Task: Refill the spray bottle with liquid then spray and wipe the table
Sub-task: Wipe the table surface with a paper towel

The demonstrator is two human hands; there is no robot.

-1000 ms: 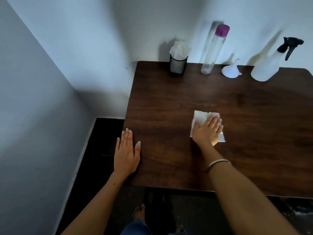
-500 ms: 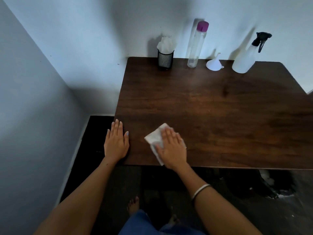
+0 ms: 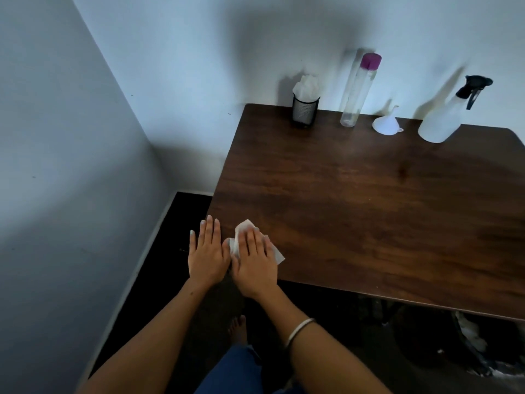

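A white paper tissue lies flat on the near left corner of the dark wooden table. My right hand presses down on the tissue with fingers spread over it. My left hand rests flat and empty on the table's left edge, right beside the right hand. At the back right stands a translucent spray bottle with a black trigger head. A tall clear bottle with a purple cap stands at the back, and a white funnel sits upside down between the two bottles.
A black mesh cup stuffed with tissues stands at the back left of the table. Pale walls close in behind and to the left. Dark floor runs left of the table, and my bare foot shows below the front edge.
My right hand has slid the tissue from the table's middle toward the near left corner, ending beside my left hand. The left hand has stayed on the table edge.
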